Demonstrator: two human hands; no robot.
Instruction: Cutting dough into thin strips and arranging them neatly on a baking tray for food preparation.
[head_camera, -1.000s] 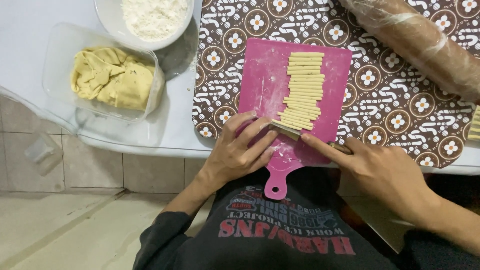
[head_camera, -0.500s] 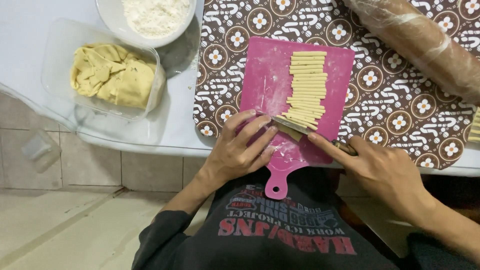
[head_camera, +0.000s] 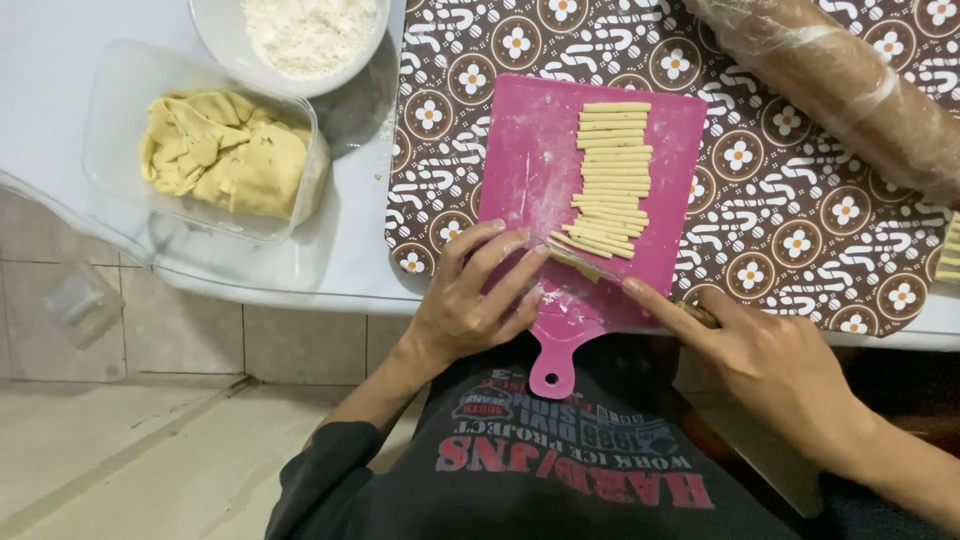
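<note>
A pink cutting board with a handle lies on a brown patterned cloth. A row of thin yellow dough strips is stacked along its right half. My right hand holds a knife, index finger stretched along it, with the blade under the nearest strips. My left hand rests on the board's near left part, fingertips beside the blade and the nearest strip.
A clear plastic box with a lump of yellow dough sits at the left on the white table. A white bowl of flour stands behind it. A plastic-wrapped rolling pin lies at the upper right. Tiled floor shows below the table edge.
The knife blade has slid further left under the nearest strips, and my left fingers have shifted slightly along the board beside it.
</note>
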